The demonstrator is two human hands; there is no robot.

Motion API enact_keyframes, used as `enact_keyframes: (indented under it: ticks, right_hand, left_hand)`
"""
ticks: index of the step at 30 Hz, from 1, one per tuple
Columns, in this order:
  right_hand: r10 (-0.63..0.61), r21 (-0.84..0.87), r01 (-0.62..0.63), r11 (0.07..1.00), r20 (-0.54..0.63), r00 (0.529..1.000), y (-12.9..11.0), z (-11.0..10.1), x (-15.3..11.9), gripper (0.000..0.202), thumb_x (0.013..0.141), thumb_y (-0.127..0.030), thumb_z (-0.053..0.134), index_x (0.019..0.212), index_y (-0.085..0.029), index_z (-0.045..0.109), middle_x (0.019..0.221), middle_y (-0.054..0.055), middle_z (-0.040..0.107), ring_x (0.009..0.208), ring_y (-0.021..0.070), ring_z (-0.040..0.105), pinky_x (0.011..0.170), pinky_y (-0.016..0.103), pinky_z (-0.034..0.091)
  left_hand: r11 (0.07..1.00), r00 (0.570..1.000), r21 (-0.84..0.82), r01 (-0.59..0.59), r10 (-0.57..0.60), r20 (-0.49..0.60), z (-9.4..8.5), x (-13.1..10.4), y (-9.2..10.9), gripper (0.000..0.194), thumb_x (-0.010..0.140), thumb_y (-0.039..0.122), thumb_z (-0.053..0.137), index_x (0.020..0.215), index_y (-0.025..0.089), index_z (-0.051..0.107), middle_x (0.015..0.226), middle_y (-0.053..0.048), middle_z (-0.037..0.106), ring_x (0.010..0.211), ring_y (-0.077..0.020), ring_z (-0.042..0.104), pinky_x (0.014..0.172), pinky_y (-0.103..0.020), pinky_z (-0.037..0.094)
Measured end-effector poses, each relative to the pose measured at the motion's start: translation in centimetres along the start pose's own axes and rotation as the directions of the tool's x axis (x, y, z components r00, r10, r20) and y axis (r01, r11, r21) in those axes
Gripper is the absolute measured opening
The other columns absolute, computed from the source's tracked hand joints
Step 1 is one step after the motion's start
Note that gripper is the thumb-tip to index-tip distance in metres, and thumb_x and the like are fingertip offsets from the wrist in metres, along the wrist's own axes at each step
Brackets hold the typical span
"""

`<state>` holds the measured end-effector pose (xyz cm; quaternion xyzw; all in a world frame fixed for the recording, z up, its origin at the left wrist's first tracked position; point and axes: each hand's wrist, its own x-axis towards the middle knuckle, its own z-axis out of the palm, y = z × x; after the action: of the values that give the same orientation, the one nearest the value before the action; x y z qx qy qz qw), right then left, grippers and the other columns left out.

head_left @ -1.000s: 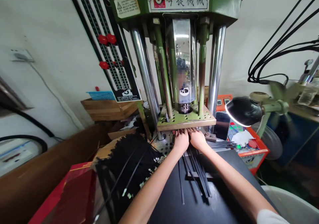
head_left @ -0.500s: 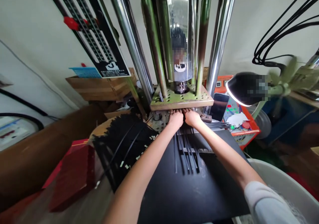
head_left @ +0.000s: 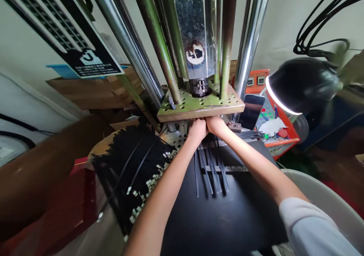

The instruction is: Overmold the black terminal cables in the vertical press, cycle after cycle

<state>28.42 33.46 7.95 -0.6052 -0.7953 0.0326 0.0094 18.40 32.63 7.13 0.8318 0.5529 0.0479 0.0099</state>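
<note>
My left hand and my right hand are side by side, close together, just below the front edge of the press's drilled plate. Both look closed, with the fingers curled in towards the machine. Their fingertips are mostly hidden, and what they grip cannot be made out. Several thin black cables run out from beneath the hands. They lie over the front of a black work surface.
To the left lies a big pile of black cables with small white connectors. A lit lamp hangs at the right, near a phone and an orange control box. Upright green rods flank the press cylinder.
My hands have drawn closer together, and the left fingers are more curled. The camera view has shifted, so the press looks larger. The cables in front stay in about the same place.
</note>
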Motion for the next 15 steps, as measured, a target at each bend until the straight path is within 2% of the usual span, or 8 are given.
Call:
enact_keyframes:
  ticks: [3,5,7,8,9,11,13,15]
  right_hand:
    - [-0.051,0.050,0.052,0.997,-0.023,0.998,0.6,-1.1,-3.0,0.036,0.093,-0.025,0.057,0.128,-0.015,0.054,0.130,0.012,0.056,0.113,0.0231,0.058,0.095,0.044,0.050]
    - [-0.105,0.074,0.108,0.991,-0.039,0.994,1.3,-1.4,-7.0,0.040,0.091,-0.008,0.049,0.131,-0.012,0.051,0.132,0.015,0.055,0.118,0.0220,0.054,0.101,0.039,0.045]
    - [-0.164,0.098,0.168,0.981,-0.041,0.986,2.4,-0.7,-12.1,0.043,0.087,0.001,0.043,0.128,-0.009,0.053,0.125,0.015,0.059,0.116,0.0198,0.055,0.102,0.034,0.043]
    - [-0.192,0.114,0.194,0.974,-0.032,0.981,3.0,0.1,-14.7,0.039,0.087,-0.001,0.044,0.123,-0.011,0.057,0.119,0.013,0.062,0.112,0.0190,0.056,0.100,0.033,0.045]
    - [-0.227,0.144,0.228,0.963,-0.023,0.974,3.7,1.1,-17.1,0.034,0.090,-0.007,0.044,0.121,-0.013,0.058,0.116,0.011,0.063,0.109,0.0186,0.057,0.097,0.032,0.046]
    - [-0.205,0.265,0.217,0.940,-0.073,0.976,4.9,3.4,-21.0,0.028,0.097,-0.019,0.039,0.116,-0.015,0.060,0.110,0.011,0.064,0.101,0.0207,0.058,0.091,0.037,0.049]
    - [-0.176,0.344,0.206,0.916,-0.116,0.978,5.6,5.3,-23.3,0.030,0.099,-0.026,0.036,0.111,-0.016,0.061,0.106,0.012,0.063,0.095,0.0220,0.058,0.087,0.040,0.050]
    - [-0.187,0.398,0.232,0.888,-0.149,0.971,5.5,6.4,-24.2,0.029,0.099,-0.026,0.036,0.109,-0.017,0.062,0.106,0.013,0.063,0.093,0.0221,0.058,0.086,0.040,0.050]
  left_hand:
    - [0.998,0.999,-0.046,-0.030,0.028,-0.034,-1.0,-1.6,-0.6,0.045,0.093,0.016,0.041,0.135,0.008,0.052,0.139,-0.021,0.053,0.131,-0.0307,0.049,0.113,-0.049,0.033]
    - [0.996,0.998,-0.076,-0.040,0.036,-0.053,-1.6,-4.8,-1.7,0.049,0.095,0.019,0.041,0.144,0.012,0.043,0.151,-0.016,0.040,0.141,-0.0283,0.036,0.115,-0.046,0.031]
    - [0.990,0.993,-0.112,-0.082,0.072,-0.089,-1.8,-10.1,-3.1,0.053,0.096,0.022,0.043,0.147,0.011,0.037,0.155,-0.013,0.033,0.146,-0.0251,0.025,0.118,-0.041,0.029]
    - [0.970,0.978,-0.166,-0.180,0.158,-0.140,-1.7,-13.3,-3.7,0.051,0.097,0.025,0.042,0.146,0.012,0.039,0.155,-0.011,0.036,0.146,-0.0227,0.025,0.118,-0.039,0.029]
    - [0.947,0.957,-0.197,-0.255,0.218,-0.193,-1.4,-16.7,-4.4,0.049,0.098,0.027,0.041,0.145,0.015,0.042,0.153,-0.008,0.039,0.144,-0.0206,0.029,0.118,-0.038,0.030]
    - [0.929,0.923,-0.187,-0.319,0.259,-0.286,-0.7,-23.3,-5.3,0.048,0.097,0.025,0.042,0.145,0.021,0.041,0.149,-0.004,0.046,0.139,-0.0171,0.040,0.117,-0.035,0.034]
    - [0.945,0.903,-0.126,-0.301,0.240,-0.357,-0.3,-28.9,-5.7,0.054,0.096,0.021,0.045,0.149,0.023,0.034,0.147,-0.004,0.048,0.135,-0.0164,0.046,0.115,-0.033,0.037]
    - [0.958,0.890,-0.029,-0.286,0.255,-0.377,0.0,-32.9,-5.8,0.060,0.093,0.022,0.050,0.151,0.022,0.031,0.147,-0.005,0.049,0.133,-0.0182,0.049,0.112,-0.032,0.041]
